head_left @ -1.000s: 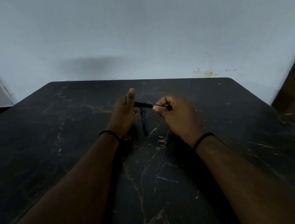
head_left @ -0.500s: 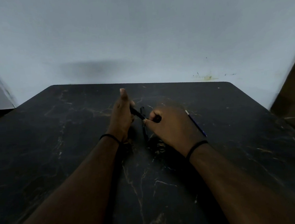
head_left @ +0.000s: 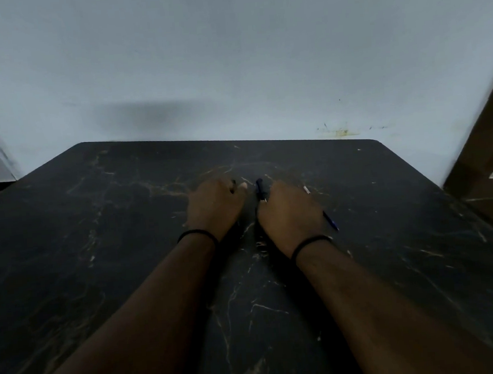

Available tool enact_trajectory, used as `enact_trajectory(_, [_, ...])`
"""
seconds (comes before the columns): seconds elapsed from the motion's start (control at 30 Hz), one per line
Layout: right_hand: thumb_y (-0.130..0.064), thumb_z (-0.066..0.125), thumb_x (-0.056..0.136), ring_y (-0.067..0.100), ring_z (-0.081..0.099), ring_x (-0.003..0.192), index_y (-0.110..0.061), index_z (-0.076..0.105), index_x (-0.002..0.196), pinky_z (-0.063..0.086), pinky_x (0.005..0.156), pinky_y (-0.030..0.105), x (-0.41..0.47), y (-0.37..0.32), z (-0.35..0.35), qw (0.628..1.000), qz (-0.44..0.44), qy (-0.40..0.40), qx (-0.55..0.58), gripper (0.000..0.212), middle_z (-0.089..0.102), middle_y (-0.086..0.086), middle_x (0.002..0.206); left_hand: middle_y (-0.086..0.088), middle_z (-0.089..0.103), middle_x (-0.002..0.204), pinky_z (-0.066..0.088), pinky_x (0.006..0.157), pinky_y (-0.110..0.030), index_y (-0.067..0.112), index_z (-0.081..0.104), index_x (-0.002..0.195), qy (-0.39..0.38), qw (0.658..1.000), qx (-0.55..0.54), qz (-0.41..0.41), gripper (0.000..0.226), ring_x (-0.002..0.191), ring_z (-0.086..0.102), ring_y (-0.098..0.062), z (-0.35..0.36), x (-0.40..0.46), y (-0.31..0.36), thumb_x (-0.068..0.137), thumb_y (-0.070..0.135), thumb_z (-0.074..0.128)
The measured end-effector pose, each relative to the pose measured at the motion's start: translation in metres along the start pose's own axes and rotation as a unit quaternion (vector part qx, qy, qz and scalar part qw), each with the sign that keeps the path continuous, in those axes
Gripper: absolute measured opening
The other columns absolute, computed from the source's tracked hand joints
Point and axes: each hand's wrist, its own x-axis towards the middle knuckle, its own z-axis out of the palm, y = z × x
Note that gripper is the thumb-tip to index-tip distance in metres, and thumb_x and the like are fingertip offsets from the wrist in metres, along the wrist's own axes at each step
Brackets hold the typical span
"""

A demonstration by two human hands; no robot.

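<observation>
Both my hands are low over the black marbled table (head_left: 126,255), close together near its middle. My left hand (head_left: 216,208) is curled, and a small black pen piece (head_left: 233,185) shows between its fingers. My right hand (head_left: 288,211) is curled too. A dark pen barrel (head_left: 259,188) sticks out beyond its thumb side, with a thin metal tip at the hand. Most of both pieces is hidden inside the fists. A blue pen (head_left: 330,223) lies on the table just right of my right hand, partly behind it.
A plain pale wall (head_left: 230,70) rises behind the table's far edge. A brown wooden surface (head_left: 491,167) stands at the right. Each wrist wears a black band.
Both hands have come down from mid-air toward the table. The left forefinger, straight before, is now curled. The thin refill stretched between the hands is no longer seen.
</observation>
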Motion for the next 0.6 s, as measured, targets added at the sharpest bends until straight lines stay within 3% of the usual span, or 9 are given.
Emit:
enact_trajectory(0.13, [-0.032, 0.051, 0.096, 0.029, 0.065, 0.098, -0.013, 0.058, 0.106, 0.035, 0.065, 0.03, 0.0029, -0.0049, 0.0051, 1.0, 0.005, 0.016, -0.005, 0.022, 0.069, 0.008, 0.106, -0.013, 0.058, 0.063, 0.045, 0.063, -0.034, 0.015, 0.039, 0.051, -0.018, 0.999, 0.033, -0.014, 0.05, 0.069, 0.061, -0.032, -0.0015, -0.0008, 0.0054, 0.092, 0.037, 0.056])
enact_trajectory(0.37, [-0.04, 0.051, 0.093, 0.028, 0.063, 0.096, -0.015, 0.058, 0.102, 0.035, 0.065, 0.031, 0.0051, -0.0022, 0.0076, 1.0, 0.005, 0.011, 0.006, 0.027, 0.067, 0.007, 0.104, -0.002, 0.045, 0.061, 0.036, 0.061, -0.03, 0.016, 0.039, 0.055, -0.036, 0.996, 0.078, -0.032, 0.041, 0.066, 0.052, -0.025, -0.0039, -0.0018, 0.0081, 0.089, 0.032, 0.057])
enact_trajectory(0.53, [-0.045, 0.054, 0.09, 0.014, 0.046, 0.061, -0.019, 0.052, 0.08, 0.027, 0.049, 0.028, 0.0055, -0.0025, 0.0039, 1.0, 0.021, -0.004, 0.019, 0.028, 0.054, -0.002, 0.074, -0.004, 0.048, 0.061, 0.039, 0.06, -0.03, 0.015, 0.04, 0.054, -0.047, 0.996, 0.065, -0.046, 0.042, 0.066, 0.053, -0.025, -0.0068, -0.0044, 0.0105, 0.089, 0.03, 0.057])
enact_trajectory(0.6, [-0.049, 0.055, 0.088, 0.015, 0.046, 0.059, -0.019, 0.053, 0.077, 0.028, 0.049, 0.028, 0.0057, -0.0019, 0.0035, 0.999, 0.029, -0.009, 0.027, 0.032, 0.049, -0.004, 0.067, -0.012, 0.06, 0.07, 0.041, 0.06, -0.032, 0.011, 0.044, 0.056, -0.056, 0.996, 0.061, -0.044, 0.039, 0.068, 0.057, -0.029, -0.0077, -0.0042, 0.0113, 0.089, 0.029, 0.056])
